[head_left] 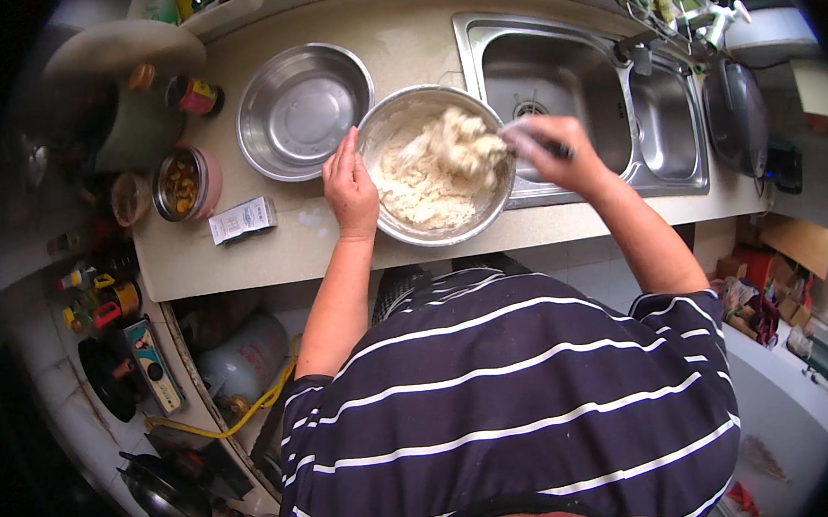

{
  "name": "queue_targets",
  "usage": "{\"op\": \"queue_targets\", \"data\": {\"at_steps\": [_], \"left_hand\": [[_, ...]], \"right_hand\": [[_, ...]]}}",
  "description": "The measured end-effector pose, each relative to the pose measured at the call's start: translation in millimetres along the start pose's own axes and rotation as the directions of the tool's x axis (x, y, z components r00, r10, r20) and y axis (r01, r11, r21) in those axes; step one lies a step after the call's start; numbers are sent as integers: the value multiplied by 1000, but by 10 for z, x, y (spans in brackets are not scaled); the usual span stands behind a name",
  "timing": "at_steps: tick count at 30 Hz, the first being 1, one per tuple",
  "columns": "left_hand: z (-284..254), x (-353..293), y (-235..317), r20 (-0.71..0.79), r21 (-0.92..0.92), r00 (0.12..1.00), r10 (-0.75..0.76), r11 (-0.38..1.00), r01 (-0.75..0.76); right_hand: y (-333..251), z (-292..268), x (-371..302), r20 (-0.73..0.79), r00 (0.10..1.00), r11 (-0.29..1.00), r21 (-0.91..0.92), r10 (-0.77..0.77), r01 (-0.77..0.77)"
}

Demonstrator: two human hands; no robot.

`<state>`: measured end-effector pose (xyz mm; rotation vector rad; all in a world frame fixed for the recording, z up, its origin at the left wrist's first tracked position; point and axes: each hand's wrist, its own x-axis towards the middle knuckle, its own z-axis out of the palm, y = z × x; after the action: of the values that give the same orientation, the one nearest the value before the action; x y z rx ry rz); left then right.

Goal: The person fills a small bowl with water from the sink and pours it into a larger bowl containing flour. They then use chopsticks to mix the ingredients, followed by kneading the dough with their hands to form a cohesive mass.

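Observation:
A round metal bowl (395,224) of pale, shaggy dough (429,186) stands at the counter's front edge. My left hand (348,189) lies against the bowl's left side, its fingers stretched along the rim. Over the right rim, my right hand (555,155) is closed around a stirring utensil (561,148) with a dark handle end. Clumps of dough at the utensil's working end are lifted and smeared by motion, so its exact kind cannot be made out. Touching or close behind the dough bowl on the left is a second metal basin (305,109), with nothing visible in it.
To the right lies a double steel sink (554,65) with a tap (643,50). A small white packet (243,220), a pink-sided pot (208,181) of yellowish food and a dark bottle (197,96) stand on the left. Below the counter are a gas cylinder (249,354) and yellow hose (253,410).

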<state>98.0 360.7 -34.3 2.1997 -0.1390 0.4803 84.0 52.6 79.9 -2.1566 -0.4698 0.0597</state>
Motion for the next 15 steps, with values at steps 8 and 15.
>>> {"op": "queue_targets", "data": {"at_steps": [8, 15], "left_hand": [[0, 6, 18, 6, -13, 1000, -5, 1000, 5], [-4, -9, 28, 7, -9, 1000, -18, 1000, 18]], "right_hand": [[125, 727, 277, 139, 955, 751, 593, 261, -292], [18, 46, 63, -101, 958, 961, 100, 269, -259]]}}
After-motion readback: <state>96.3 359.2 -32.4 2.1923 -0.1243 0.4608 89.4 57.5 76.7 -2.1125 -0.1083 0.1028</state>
